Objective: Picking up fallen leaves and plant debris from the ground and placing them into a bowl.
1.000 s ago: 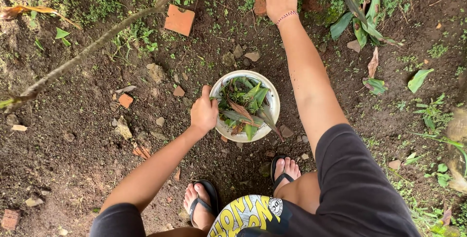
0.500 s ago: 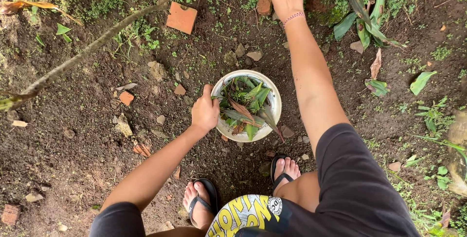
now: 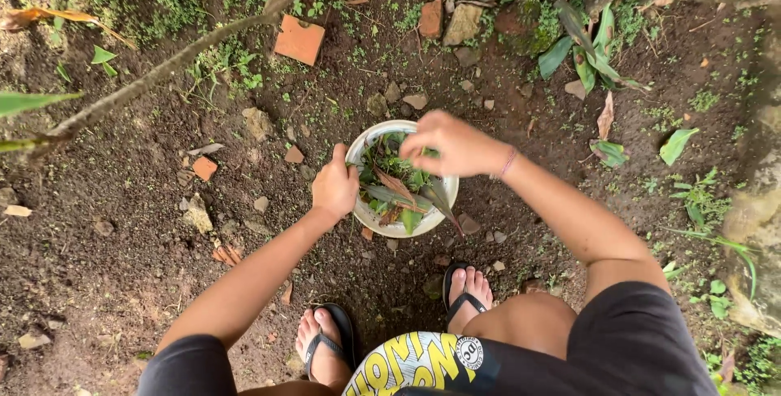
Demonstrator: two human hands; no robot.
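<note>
While left hand (image 3: 334, 189) grips rim, white bowl (image 3: 370, 217) beneath right hand's (image 3: 451, 144) curled, blurred fingers (image 3: 411, 145)

Bowl (image 3: 370, 215) on soil ahead of feet, leaves (image 3: 399, 189) in it; left hand (image 3: 335, 187) on its left rim, right hand (image 3: 451, 144) above; brick piece (image 3: 299, 39) beyond

The right hand (image 3: 451, 142) is no longer stretched out to the ground by the brick pieces at the far side; it is now pulled back and hovers over the white bowl (image 3: 368, 215), fingers curled and blurred above the leaves (image 3: 399, 189) inside. The forearm now crosses in from the right, bent at the elbow, so the bowl's far rim is hidden under the hand.
</note>
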